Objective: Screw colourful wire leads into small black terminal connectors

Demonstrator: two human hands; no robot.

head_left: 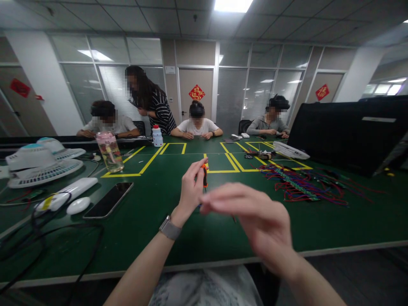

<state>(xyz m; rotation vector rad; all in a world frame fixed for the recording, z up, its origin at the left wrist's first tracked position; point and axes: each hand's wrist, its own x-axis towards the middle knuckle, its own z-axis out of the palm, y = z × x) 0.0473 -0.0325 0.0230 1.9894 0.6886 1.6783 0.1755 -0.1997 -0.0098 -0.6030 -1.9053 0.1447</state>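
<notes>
1. One orange-and-black tool [205, 175] was in play, so work looked underway; couldn't tell what was done or left.
2. Left hand [192, 185] had it gripped along the palm side, partly hidden, handle upright.
3. Right hand [259, 214] was blurry, fingers bent; couldn't tell if it held anything.

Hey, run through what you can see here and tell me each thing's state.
Left hand: over the table, at the tool, grip unclear
Right hand: bent, blurred, grip unclear
Tool: partly hidden
Watch: worn on the left wrist
Phone: lying flat, screen dark
Clear bottle: upright, lidded
White bottle: upright, capped
Wires: loosely spread
Middle door: shut
Ceiling light: on
</notes>
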